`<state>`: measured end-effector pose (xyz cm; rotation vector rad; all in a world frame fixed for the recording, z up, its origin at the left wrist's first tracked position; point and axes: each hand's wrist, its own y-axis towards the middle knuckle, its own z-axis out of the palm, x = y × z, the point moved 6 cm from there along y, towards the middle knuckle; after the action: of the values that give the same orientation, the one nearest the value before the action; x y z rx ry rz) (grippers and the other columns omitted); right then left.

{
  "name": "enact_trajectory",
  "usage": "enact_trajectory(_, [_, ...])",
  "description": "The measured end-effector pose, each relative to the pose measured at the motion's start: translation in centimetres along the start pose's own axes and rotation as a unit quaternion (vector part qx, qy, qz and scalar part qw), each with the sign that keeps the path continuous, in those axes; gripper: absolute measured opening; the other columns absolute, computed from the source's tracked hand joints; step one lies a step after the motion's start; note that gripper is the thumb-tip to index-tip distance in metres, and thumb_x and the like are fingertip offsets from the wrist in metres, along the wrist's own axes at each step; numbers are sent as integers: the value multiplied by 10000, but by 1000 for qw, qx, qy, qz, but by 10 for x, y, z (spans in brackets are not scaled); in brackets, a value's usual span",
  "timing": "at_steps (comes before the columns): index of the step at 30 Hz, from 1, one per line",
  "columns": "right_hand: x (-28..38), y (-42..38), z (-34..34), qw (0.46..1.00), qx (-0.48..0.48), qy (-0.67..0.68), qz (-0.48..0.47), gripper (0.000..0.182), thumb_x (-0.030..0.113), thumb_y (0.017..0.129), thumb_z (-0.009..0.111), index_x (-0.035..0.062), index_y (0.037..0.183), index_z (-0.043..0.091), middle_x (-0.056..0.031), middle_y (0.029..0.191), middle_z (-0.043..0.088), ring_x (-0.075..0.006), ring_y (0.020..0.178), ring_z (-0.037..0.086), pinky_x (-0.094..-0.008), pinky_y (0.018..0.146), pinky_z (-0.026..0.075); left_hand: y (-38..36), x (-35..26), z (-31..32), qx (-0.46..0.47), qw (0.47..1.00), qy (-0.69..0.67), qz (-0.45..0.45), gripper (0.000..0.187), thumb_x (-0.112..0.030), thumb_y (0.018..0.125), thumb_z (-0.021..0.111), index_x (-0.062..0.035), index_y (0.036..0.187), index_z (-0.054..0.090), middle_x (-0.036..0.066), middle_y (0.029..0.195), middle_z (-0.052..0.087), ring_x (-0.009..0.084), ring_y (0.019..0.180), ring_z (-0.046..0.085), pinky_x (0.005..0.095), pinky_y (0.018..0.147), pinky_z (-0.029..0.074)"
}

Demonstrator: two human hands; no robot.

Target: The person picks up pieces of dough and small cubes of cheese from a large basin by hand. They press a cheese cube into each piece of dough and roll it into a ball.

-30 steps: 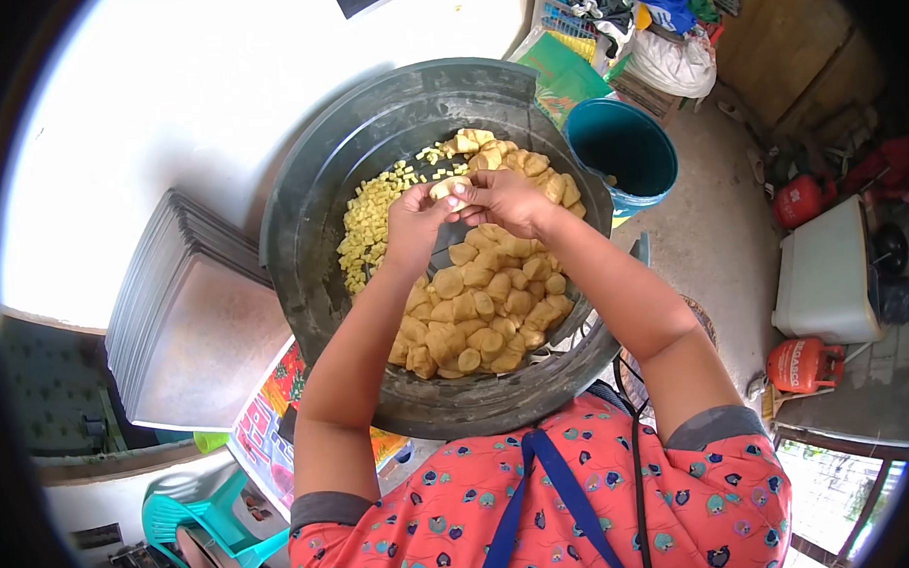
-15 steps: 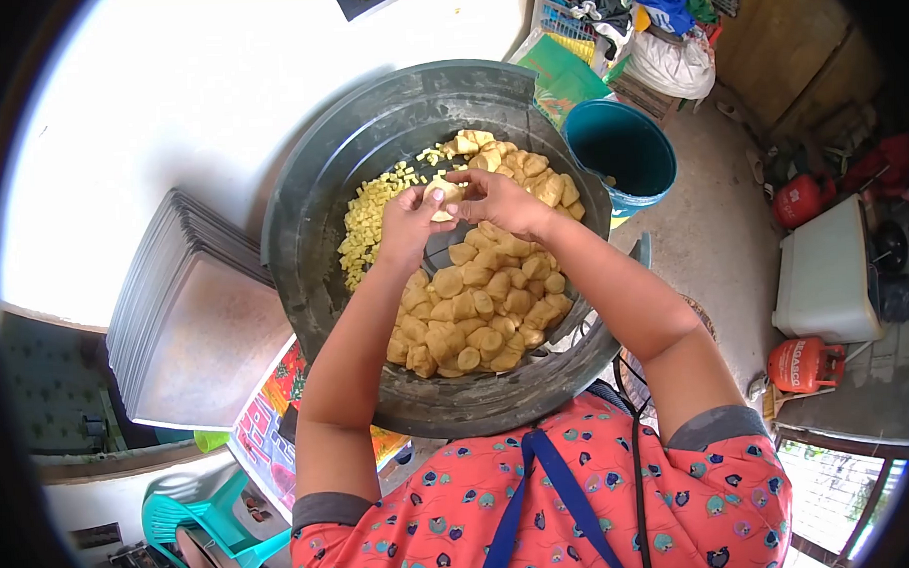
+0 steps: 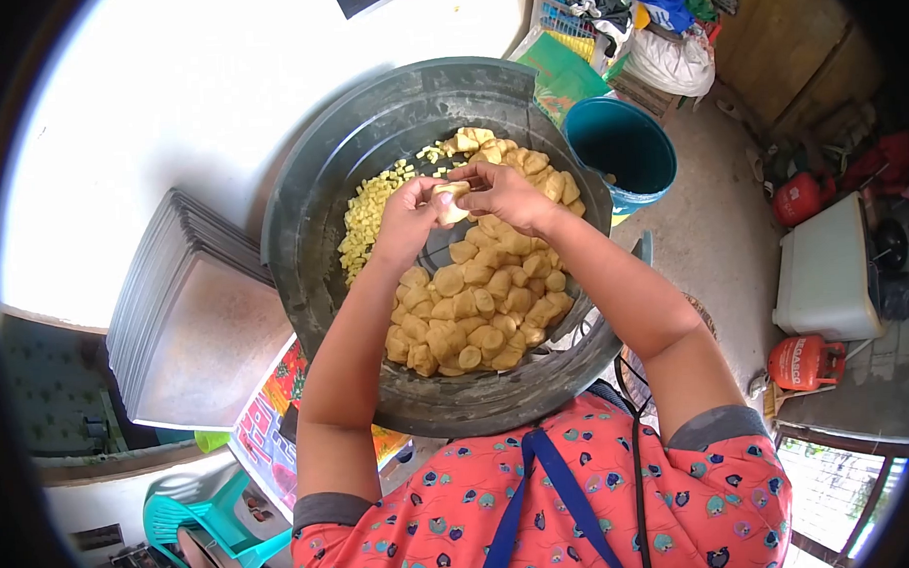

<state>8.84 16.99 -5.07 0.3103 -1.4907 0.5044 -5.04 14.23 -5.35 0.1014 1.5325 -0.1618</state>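
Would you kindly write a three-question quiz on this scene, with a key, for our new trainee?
1. How many hands hold the dough piece over the tub?
A) none
B) one
C) two
2. True or false: the yellow cubes lie inside the tub.
3. Fill in: the blue bucket stands on the person's ____ side of the tub.

Key:
1. C: the left hand and the right hand.
2. True.
3. Right.

Tub (image 3: 369, 115): cubes (image 3: 366, 225) left, dough pieces (image 3: 482, 305) right.
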Motion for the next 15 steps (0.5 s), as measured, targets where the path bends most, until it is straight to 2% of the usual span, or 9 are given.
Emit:
enact_trajectory(2, [-1,-1,4,997,-2,75,27,419,85,742,700,-29,1113,543,-68,905,596,-136,743,576,-247,663,472,-1,-1,1,-33,999,-30,16,233,-172,894,563,-6,1055,530,54,906,583,117,806,576,269,701,516])
enact_trajectory(5, [-6,1,7,1000,10,5,-2,356,67,761,674,-28,1082,553,-60,840,595,-130,714,586,-240,626,481,2,9,-4,-55,996,-72,21,245,-150,890,566,-2,1077,511,57,920,582,113,817,572,270,702,514])
enact_trajectory(8, [1,3,1,989,4,-147,-14,286,58,778,654,-37,1032,563,-59,782,594,-127,671,594,-234,603,491,-4,-4,6,-43,994,-103,1,271,-110,877,574,-1,1108,486,61,941,583,110,826,566,266,702,506])
enact_trajectory(11, [-6,8,-3,987,-1,-160,-12,255,61,774,655,-48,987,567,-56,749,594,-126,645,595,-235,603,496,-6,-14,11,6,997,33,66,304,-76,861,585,0,1130,467,67,960,583,110,838,563,259,700,502])
enact_trajectory(14, [2,5,2,993,44,-107,-2,273,102,798,649,-51,1008,566,-61,767,599,-128,657,598,-230,601,495,2,-3,5,39,997,26,60,323,-82,844,610,8,1121,469,71,973,586,114,848,565,251,691,504])
enact_trajectory(15, [4,1,4,998,51,-33,18,282,124,811,644,-50,1019,566,-59,766,600,-125,658,597,-229,600,495,3,-2,2,25,998,32,49,325,-86,842,614,10,1118,470,70,973,587,115,850,566,249,687,504])
